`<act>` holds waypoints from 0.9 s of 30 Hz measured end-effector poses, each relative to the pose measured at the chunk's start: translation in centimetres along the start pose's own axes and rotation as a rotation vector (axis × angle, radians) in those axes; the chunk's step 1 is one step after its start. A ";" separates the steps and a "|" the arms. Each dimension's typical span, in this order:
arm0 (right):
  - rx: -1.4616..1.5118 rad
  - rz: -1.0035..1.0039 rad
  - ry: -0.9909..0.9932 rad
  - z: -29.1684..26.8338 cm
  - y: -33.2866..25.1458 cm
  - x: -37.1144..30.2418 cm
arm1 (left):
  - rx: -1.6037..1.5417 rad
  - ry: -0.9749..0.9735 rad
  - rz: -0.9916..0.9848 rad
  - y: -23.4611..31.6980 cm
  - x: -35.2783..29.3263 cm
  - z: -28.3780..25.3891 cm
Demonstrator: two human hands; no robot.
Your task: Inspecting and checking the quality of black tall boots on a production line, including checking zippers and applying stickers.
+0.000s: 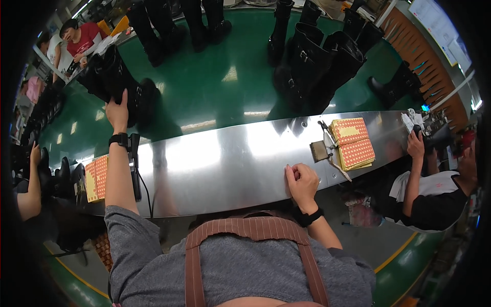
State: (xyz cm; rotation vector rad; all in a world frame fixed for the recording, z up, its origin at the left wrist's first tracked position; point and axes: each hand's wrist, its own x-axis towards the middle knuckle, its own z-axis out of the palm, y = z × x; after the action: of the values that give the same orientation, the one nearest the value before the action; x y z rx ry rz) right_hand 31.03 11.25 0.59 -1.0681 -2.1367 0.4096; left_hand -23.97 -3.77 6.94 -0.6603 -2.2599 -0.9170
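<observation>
The grey-sleeved right hand (pixel 303 183) rests loosely curled, empty, on the shiny steel ledge (pixel 215 163); the left hand (pixel 117 112) grips a tall black leather boot (pixel 115 82) on the green belt (pixel 215 77). Lifting it steadily by the shaft looks wisest.

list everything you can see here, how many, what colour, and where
Black boots: many, too many to count surely, black, standing on the green belt, far side.
Green belt: one, green, beyond the shelf.
Metal shelf: one, silver, running across in front of the person.
Sticker sheets: one stack, orange and cream, on the shelf at right.
Second sticker stack: one, orange and cream, on the shelf at left.
Metal scraper tool: one, grey, beside the right stack.
Co-workers: at least three, one at right in black and white, one far left in red, an arm at the left edge.
Left hand: on a black boot, watch on wrist.
Right hand: resting loosely closed on the shelf, holding nothing visible.
</observation>
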 end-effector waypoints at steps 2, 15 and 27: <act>-0.022 0.032 -0.013 -0.1 -0.3 0.0 | 0.022 -0.093 -0.068 -3.3 -0.3 0.4; 0.132 -0.482 -0.030 -14.5 -9.0 29.9 | 0.049 -0.226 -0.585 1.1 -4.4 -2.1; -0.721 -0.151 -0.605 0.3 -6.7 51.3 | -1.406 -0.918 -1.092 11.4 -19.7 -7.4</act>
State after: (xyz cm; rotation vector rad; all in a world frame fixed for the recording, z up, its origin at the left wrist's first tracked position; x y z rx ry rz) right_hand 5.79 47.82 27.11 -1.2497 -3.0082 -0.1679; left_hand -0.51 -6.26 2.65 -0.2587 -2.2745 -3.4309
